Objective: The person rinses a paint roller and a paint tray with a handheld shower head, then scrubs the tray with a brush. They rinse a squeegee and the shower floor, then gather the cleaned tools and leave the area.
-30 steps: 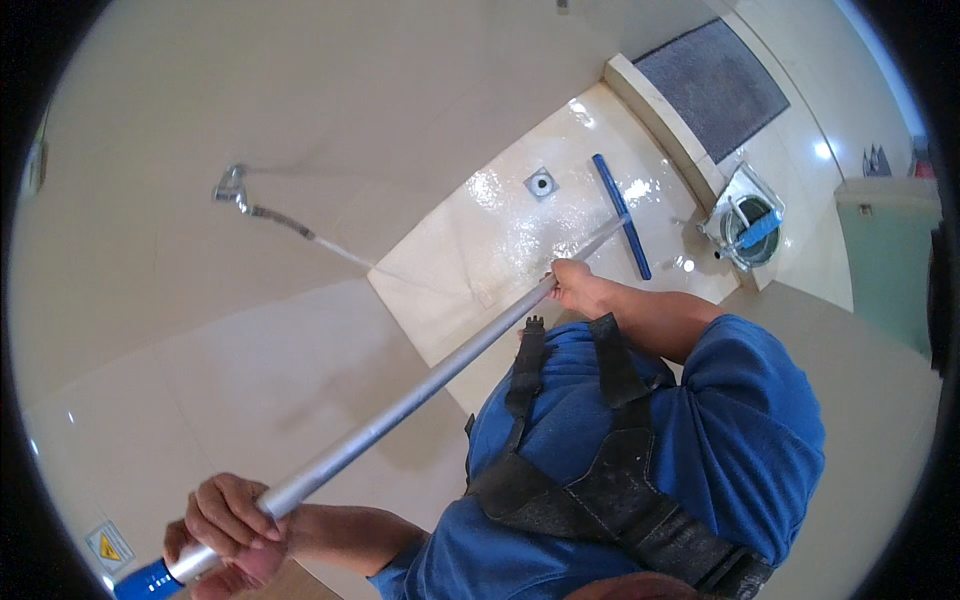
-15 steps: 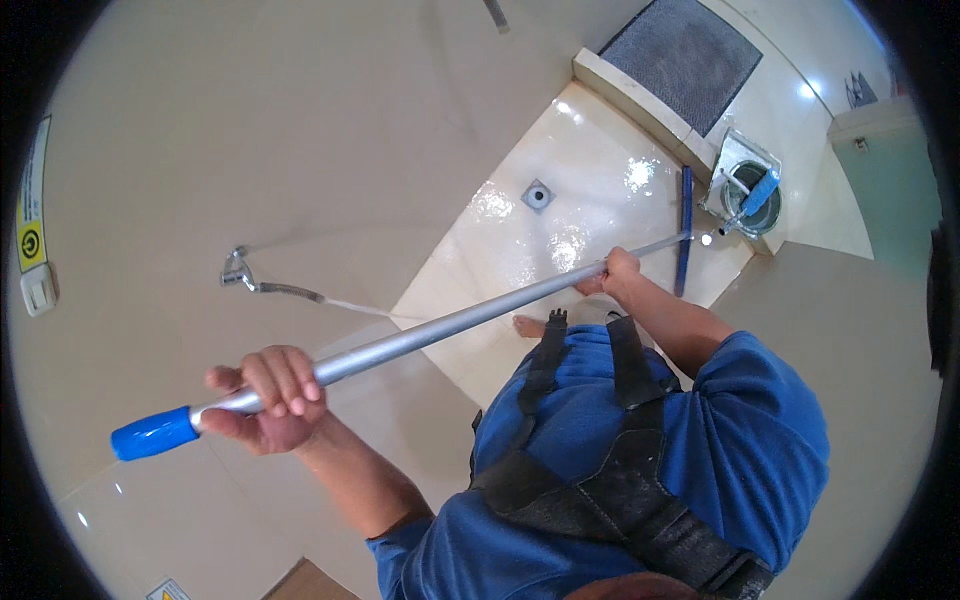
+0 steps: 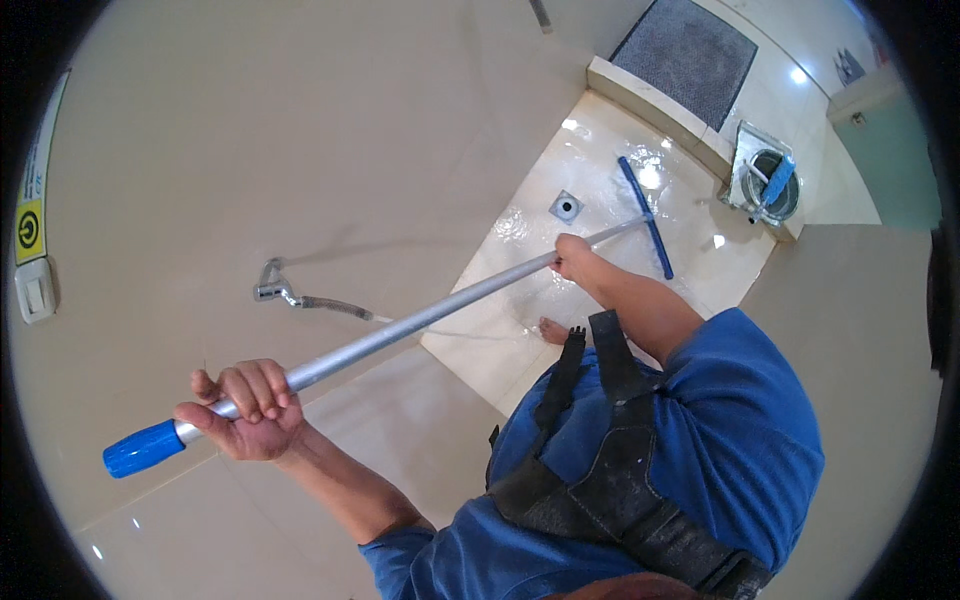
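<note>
A floor squeegee with a long silver pole [image 3: 430,318] slants across the view from lower left to upper right. My left hand [image 3: 245,408] wraps round the pole near its blue end grip [image 3: 145,449]. Farther down, my right hand [image 3: 572,256] is closed round the same pole. The squeegee's blue blade [image 3: 660,250] lies on the wet, shiny tiled floor [image 3: 715,225], to the right of a square metal drain [image 3: 566,206]. One bare foot [image 3: 551,331] shows below the pole.
A wall tap [image 3: 272,285] with a short flexible hose [image 3: 335,306] lets out a thin stream at left. Beyond the floor runs a raised ledge [image 3: 650,105] with a dark mat [image 3: 688,62] behind it. A bucket [image 3: 790,205] with a blue-headed brush [image 3: 778,180] stands at right.
The squeegee blade has moved left across the floor, away from the ledge and bucket and closer to the drain. My right hand has shifted left with the pole. The view has turned slightly.
</note>
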### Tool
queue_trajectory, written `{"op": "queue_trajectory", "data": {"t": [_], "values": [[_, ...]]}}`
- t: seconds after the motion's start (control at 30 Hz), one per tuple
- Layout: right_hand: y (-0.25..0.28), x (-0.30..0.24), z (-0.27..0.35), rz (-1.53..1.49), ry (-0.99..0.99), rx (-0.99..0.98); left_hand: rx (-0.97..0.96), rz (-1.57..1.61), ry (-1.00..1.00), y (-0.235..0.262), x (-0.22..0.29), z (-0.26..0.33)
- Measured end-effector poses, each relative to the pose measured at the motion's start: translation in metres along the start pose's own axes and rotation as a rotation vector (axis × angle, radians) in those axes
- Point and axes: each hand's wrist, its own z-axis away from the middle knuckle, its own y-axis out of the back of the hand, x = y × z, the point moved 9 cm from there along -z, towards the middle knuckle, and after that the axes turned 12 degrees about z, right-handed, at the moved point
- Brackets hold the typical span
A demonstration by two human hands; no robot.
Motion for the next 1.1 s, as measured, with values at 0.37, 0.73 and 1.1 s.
{"op": "queue_trajectory", "data": {"t": [0.37, 0.73, 1.1], "values": [[-0.065, 0.032, 0.048, -0.103, 0.134, 0.044, -0.216, 0.059, 0.001, 0.054, 0.058, 0.021], [0.083, 0.146, 0.073, -0.638, -0.011, 0.229, -0.323, 0.326, 0.202, 0.04, -0.033, 0.014], [0.039, 0.13, 0.039, -0.728, -0.044, 0.029, -0.546, 0.304, 0.289, -0.005, -0.054, -0.035]]}}
